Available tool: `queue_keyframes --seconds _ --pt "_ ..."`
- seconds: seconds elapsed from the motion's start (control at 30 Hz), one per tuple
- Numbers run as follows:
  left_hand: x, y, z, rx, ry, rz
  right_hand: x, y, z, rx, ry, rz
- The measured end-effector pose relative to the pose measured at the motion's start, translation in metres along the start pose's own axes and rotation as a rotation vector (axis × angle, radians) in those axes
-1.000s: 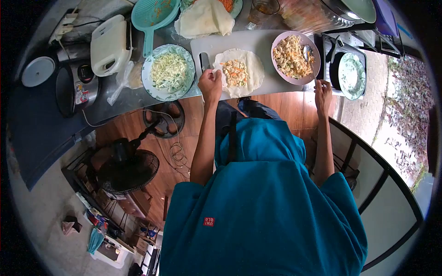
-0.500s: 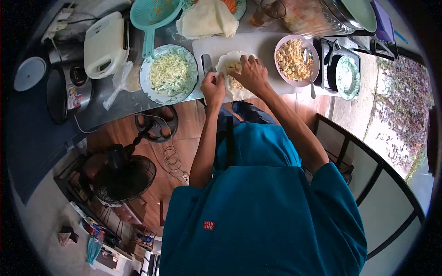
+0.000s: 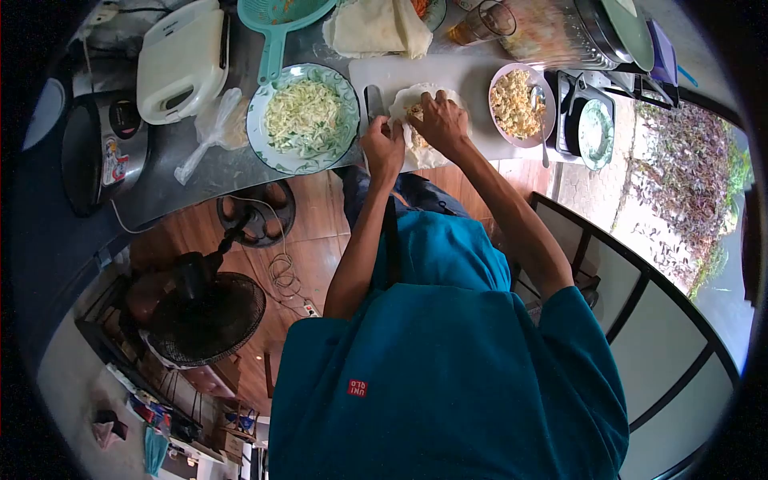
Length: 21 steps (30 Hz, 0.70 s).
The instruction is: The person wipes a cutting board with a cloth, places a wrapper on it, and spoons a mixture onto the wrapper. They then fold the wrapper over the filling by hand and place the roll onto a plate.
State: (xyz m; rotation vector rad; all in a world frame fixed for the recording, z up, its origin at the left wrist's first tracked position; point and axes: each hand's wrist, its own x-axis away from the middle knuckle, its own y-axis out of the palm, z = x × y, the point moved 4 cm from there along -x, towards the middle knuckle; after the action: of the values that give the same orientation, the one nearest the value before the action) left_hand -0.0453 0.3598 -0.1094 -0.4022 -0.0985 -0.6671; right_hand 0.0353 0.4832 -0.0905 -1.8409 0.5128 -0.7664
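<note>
A thin round wrapper (image 3: pixel 420 152) with a pale filling lies on the white cutting board (image 3: pixel 472 76). My left hand (image 3: pixel 384 144) pinches the wrapper's near left edge and lifts it over the filling. My right hand (image 3: pixel 440 120) presses down on the wrapper's middle and right side, covering most of the filling. A knife (image 3: pixel 373 100) lies on the board just left of the wrapper. A pink bowl of mixed filling (image 3: pixel 520 104) with a spoon (image 3: pixel 540 120) in it stands to the right of my hands.
A patterned plate of shredded cabbage (image 3: pixel 304 118) sits left of the board. Behind are a stack of wrappers (image 3: pixel 376 28), a teal strainer (image 3: pixel 280 24), a glass (image 3: pixel 484 22) and a white appliance (image 3: pixel 180 64). A pan on a stove (image 3: pixel 594 128) stands right; a fan (image 3: pixel 204 316) stands on the floor.
My right hand left the spoon by the pink bowl and came onto the wrapper. Both hands now fold the wrapper over the filling. The view shifted slightly.
</note>
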Motion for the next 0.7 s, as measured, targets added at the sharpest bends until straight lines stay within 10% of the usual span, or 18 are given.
queue_keyframes --seconds 0.7 --pt "-0.004 -0.003 0.002 0.005 -0.005 -0.052 -0.002 0.0 -0.008 0.165 -0.059 0.035"
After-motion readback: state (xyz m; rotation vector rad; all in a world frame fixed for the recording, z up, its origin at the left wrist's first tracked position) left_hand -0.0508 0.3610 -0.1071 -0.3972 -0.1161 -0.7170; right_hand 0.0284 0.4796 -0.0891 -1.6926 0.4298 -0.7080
